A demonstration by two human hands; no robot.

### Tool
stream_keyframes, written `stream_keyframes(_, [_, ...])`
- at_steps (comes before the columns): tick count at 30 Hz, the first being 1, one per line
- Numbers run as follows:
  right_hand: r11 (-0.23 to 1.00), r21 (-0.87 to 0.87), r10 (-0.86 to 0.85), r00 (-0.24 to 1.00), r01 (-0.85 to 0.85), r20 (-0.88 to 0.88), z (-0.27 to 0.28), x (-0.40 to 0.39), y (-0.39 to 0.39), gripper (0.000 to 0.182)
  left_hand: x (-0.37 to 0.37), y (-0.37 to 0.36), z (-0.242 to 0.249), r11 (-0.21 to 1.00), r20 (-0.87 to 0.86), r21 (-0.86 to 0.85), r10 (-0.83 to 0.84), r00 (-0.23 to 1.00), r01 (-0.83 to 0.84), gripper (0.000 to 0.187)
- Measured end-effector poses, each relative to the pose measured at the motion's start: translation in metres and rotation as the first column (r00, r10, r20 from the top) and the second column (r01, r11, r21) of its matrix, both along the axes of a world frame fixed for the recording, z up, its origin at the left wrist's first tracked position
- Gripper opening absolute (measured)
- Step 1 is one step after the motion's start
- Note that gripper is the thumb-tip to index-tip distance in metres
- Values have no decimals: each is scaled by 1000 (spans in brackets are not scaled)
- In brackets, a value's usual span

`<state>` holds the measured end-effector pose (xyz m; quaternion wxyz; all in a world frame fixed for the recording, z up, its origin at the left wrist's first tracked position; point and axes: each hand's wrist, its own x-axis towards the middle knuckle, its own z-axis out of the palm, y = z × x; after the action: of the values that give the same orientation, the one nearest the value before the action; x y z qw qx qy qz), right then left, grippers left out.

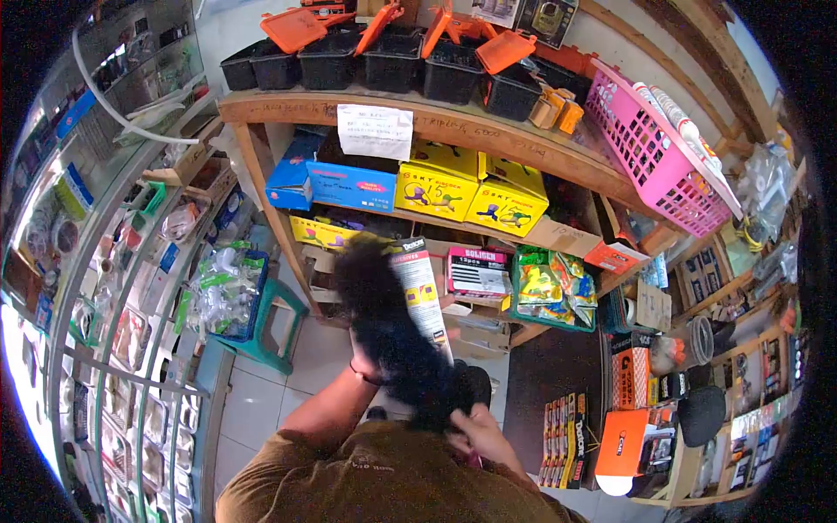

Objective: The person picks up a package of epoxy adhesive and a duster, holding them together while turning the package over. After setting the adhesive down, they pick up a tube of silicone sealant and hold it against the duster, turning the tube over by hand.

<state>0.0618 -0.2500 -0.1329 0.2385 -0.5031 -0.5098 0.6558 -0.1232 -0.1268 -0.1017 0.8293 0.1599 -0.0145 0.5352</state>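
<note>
Your left hand (359, 350) grips a slim white carton with black and yellow print (423, 292), its fingers curled round the far edge. Your right hand (481, 434) is closed on the near end of a dark, shaggy duster (403, 353), which lies over part of the carton and hides most of your left palm, so you cannot tell how firm that hold is. The smooth-looking carton could slide out if the duster drags on it while your fingers are loose. The duster's blurred far end is close to the yellow cardboard box (324, 233) on the lower shelf; a wide swing could knock that, or catch the pink-and-black carton (478, 273) or the bright plastic packets (547, 283) beside it, because the fluffy head blocks your view.
</note>
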Motion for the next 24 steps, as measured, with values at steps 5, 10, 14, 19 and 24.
stream_keyframes(5, [985, -108, -148, 982, 136, -118, 1, 0, -6, 37, 4, -6, -3, 995, 120, -68, -60, 991, 69, 64])
stream_keyframes(10, [895, -327, -388, 893, 305, -229, 7, 10, -9, 31, -2, -4, -15, 969, 548, 71, -235, 803, 235, 67])
stream_keyframes(14, [930, 347, 141, 990, -122, -30, 8, -3, -11, 31, 6, -10, -5, 992, 50, -118, -27, 998, 33, 67])
stream_keyframes(19, [926, -248, -339, 917, 285, -209, 20, -1, -10, 37, -14, -12, -3, 996, 313, 49, -86, 946, 74, 66])
stream_keyframes(24, [882, 362, 294, 953, -301, 75, 1, 2, -11, 42, -15, -14, -8, 997, 147, -30, -61, 987, 66, 81])
